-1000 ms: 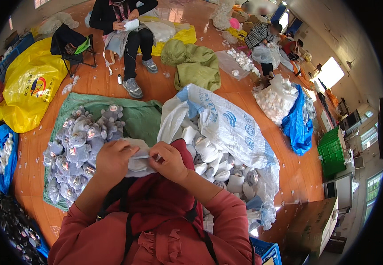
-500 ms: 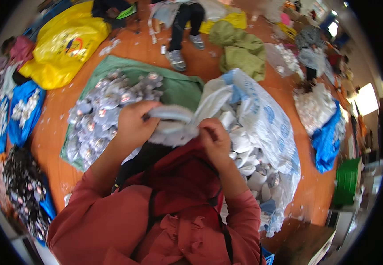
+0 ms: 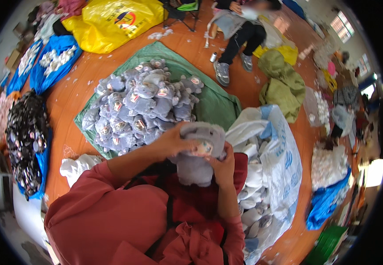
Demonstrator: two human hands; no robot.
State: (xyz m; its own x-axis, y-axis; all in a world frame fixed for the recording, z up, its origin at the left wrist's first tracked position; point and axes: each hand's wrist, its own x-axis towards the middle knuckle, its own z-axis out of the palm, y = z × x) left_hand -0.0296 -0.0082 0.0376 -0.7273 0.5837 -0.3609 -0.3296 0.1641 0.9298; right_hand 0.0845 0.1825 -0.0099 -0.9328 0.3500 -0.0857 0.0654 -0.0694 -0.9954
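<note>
A grey plush toy (image 3: 194, 170) with a pale face patch is held up over my lap, its face tilted toward me. My left hand (image 3: 174, 142) wraps round its left side, fingertips on the face. My right hand (image 3: 223, 166) grips the opposite side, the thumb pressed near the face patch. Beyond my left hand a heap of similar grey plush toys (image 3: 140, 99) lies on a green cloth (image 3: 216, 104). Close by my right hand stands an open white plastic sack (image 3: 284, 154) holding several white and grey plush pieces (image 3: 253, 185).
Across the floor another person (image 3: 244, 33) sits, feet near the green cloth. A yellow sack (image 3: 112, 24) lies at the far left, an olive sack (image 3: 282, 84) at the far right. Dark plush pieces (image 3: 26, 141) lie on blue sheeting at the left; a white bag (image 3: 80, 168) sits beside my left arm.
The plush, earlier blurred with its pale side showing, is now upright with its grey face in view. Both hands have shifted their hold on it. My view has turned, moving the surroundings across it.
</note>
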